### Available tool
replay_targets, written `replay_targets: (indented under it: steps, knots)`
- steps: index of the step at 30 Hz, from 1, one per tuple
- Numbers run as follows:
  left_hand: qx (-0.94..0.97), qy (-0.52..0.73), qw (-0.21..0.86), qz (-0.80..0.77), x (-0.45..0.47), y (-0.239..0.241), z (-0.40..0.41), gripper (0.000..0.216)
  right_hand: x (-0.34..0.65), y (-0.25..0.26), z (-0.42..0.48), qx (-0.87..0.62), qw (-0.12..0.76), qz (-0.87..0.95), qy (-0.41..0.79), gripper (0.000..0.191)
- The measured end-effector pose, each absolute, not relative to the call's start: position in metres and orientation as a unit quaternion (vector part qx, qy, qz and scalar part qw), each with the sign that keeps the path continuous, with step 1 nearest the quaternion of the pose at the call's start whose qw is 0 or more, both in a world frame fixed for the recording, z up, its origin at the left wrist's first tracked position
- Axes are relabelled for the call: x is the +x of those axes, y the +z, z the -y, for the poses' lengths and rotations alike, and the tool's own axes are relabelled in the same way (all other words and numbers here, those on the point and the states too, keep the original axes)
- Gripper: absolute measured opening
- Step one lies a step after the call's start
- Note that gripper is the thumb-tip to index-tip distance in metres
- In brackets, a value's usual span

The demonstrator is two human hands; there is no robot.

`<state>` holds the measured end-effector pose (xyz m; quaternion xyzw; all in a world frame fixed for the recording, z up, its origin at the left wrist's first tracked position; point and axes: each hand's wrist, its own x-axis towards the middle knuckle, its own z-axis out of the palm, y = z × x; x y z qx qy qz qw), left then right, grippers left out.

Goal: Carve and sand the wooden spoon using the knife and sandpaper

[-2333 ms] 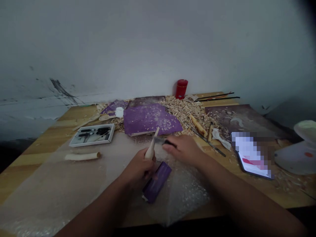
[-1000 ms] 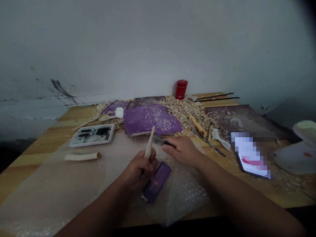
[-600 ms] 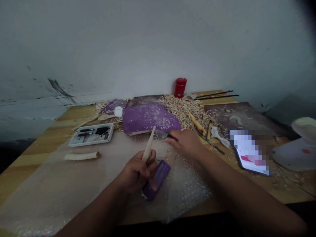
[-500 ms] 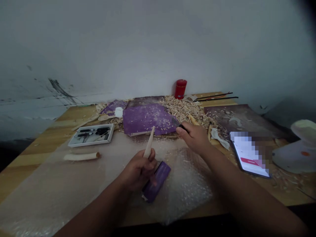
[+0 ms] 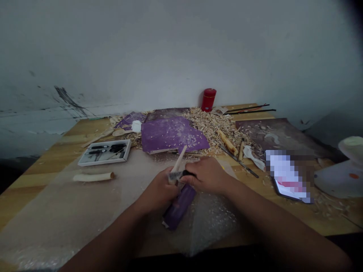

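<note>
My left hand (image 5: 161,190) is closed round a pale, tapering wooden stick (image 5: 179,160), its narrow tip pointing up and away from me. My right hand (image 5: 205,174) grips the black handle of a knife (image 5: 176,175). The short blade lies across the stick just above my left fingers, blurred a little. Below my hands, a purple sandpaper-wrapped block (image 5: 180,209) rests on the bubble wrap (image 5: 113,215). The lower end of the stick is hidden in my left hand.
A white tray of tools (image 5: 104,152) and a peeled wooden stick (image 5: 93,177) lie at left. Behind are purple sandpaper (image 5: 170,132), wood shavings (image 5: 212,122) and a red canister (image 5: 209,100). A phone (image 5: 286,177) and thin file (image 5: 241,162) lie at right.
My right hand has brought the knife left and toward me, from over the sandpaper onto the stick. The stick in my left hand has tilted slightly to the right.
</note>
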<state>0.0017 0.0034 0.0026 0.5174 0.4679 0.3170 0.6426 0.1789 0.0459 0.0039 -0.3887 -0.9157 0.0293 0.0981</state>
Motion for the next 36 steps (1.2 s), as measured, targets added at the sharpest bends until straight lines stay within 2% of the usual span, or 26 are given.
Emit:
replay_targets:
  steps: [4,7,15,20,23,25,28,33,36]
  knots:
    - [0.496,0.311,0.649,-0.486,0.002,0.004,-0.006,0.028,0.201,0.009,-0.06,-0.503,0.139,0.853,-0.03,0.052]
    - [0.493,0.319,0.633,-0.505,0.005,0.003,-0.007,0.026,0.206,0.011,-0.062,-0.541,0.178,0.822,-0.018,0.051]
    - [0.519,0.331,0.615,-0.492,0.01,0.004,-0.001,0.026,0.166,-0.002,-0.04,-0.341,0.107,0.926,0.12,0.047]
    - [0.536,0.307,0.603,-0.504,0.006,0.004,-0.001,0.026,0.173,-0.003,-0.047,-0.367,0.116,0.921,0.065,0.048]
    - [0.533,0.293,0.609,-0.509,0.005,0.004,-0.001,0.033,0.195,0.0,-0.061,-0.469,0.165,0.867,0.023,0.049]
    - [0.522,0.292,0.616,-0.512,0.005,0.004,-0.001,0.034,0.211,0.003,-0.068,-0.547,0.237,0.803,0.008,0.047]
    - [0.493,0.316,0.632,-0.507,0.008,0.004,-0.001,0.033,0.217,0.006,-0.07,-0.555,0.307,0.773,0.032,0.045]
    - [0.499,0.347,0.629,-0.485,0.011,0.005,-0.001,0.025,0.181,0.001,-0.048,-0.369,0.155,0.911,0.1,0.042]
    - [0.525,0.332,0.611,-0.491,0.011,0.006,0.0,0.021,0.167,-0.002,-0.04,-0.339,0.127,0.926,0.106,0.044]
